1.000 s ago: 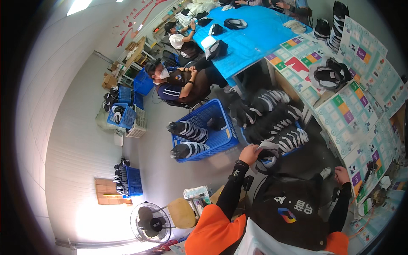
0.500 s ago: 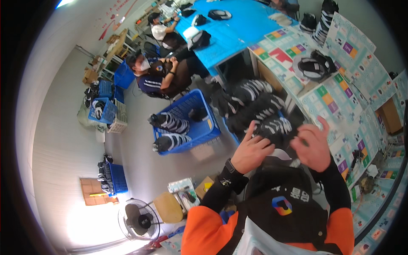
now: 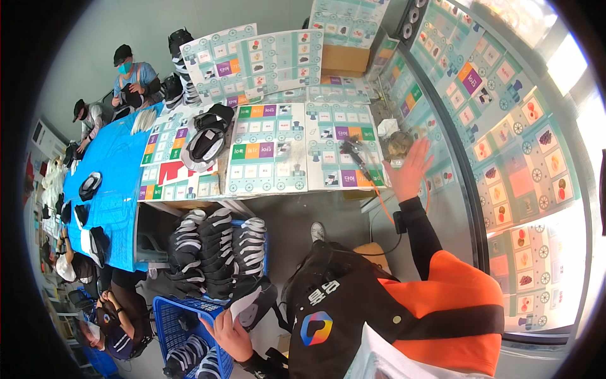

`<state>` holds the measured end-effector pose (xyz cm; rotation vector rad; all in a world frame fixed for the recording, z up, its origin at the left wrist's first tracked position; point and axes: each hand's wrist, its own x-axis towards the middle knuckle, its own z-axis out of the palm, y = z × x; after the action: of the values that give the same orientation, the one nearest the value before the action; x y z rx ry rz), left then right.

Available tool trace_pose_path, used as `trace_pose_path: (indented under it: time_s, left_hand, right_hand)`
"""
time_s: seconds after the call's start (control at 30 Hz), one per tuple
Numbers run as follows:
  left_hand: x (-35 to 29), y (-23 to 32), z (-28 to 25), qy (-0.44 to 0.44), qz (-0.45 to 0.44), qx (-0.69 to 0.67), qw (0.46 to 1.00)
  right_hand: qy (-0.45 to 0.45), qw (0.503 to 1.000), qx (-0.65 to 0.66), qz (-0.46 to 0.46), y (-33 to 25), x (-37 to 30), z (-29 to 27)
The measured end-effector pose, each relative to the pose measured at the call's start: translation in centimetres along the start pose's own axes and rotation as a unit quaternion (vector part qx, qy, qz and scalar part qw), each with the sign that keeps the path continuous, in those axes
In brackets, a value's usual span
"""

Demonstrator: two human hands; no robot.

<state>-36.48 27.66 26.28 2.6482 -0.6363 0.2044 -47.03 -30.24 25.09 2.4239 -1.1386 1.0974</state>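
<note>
My right hand [image 3: 409, 169] is open with fingers spread, above the right end of the work table [image 3: 268, 187]. Nearest to it are a small black tool [image 3: 356, 158] with an orange cord and a brownish lump [image 3: 398, 145]. Low on the left, my left hand [image 3: 228, 336] has its index finger stretched out, and I see nothing gripped in it. Right beside it is a white flap [image 3: 245, 304] at a black and grey shoe upper [image 3: 260, 308]; whether they touch is unclear. Another black and white shoe upper [image 3: 207, 139] rests on the table.
Stacked black and grey shoe uppers [image 3: 218, 249] fill a crate below the table. A blue basket [image 3: 161, 316] holds more. Left of it stands a blue-topped table [image 3: 117, 164] with several people around. Printed boards [image 3: 284, 60] lean at the back, and a window frame [image 3: 464, 189] runs along the right.
My view has swung to the right, toward the table and window. My hands, close together over my lap before, are now far apart, the right one reaching out over the table.
</note>
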Motion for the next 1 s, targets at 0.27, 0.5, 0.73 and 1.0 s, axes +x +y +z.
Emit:
trace_pose_path:
  time_s: [0.27,0.5,0.73,1.0]
  left_hand:
    - [3.8,1.3,2.4,-0.023,0.076,-0.010,0.997]
    - [1.6,0.8,3.4,-0.039,0.039,-0.025,0.998]
    - [0.6,-0.9,2.6,-0.022,-0.018,-0.022,0.999]
    - [-0.3,-5.7,1.0,-0.009,-0.071,-0.155,0.985]
  right_hand:
    - [-0.138,0.904,0.379,0.142,5.2,-6.0,7.9]
    - [-0.604,0.413,0.609,0.305,-4.6,-5.2,1.8]
    - [-0.505,-0.174,0.813,0.231,-9.8,-4.1,5.0]
    - [-0.704,0.057,0.708,-0.003,-14.9,3.1,-0.2]
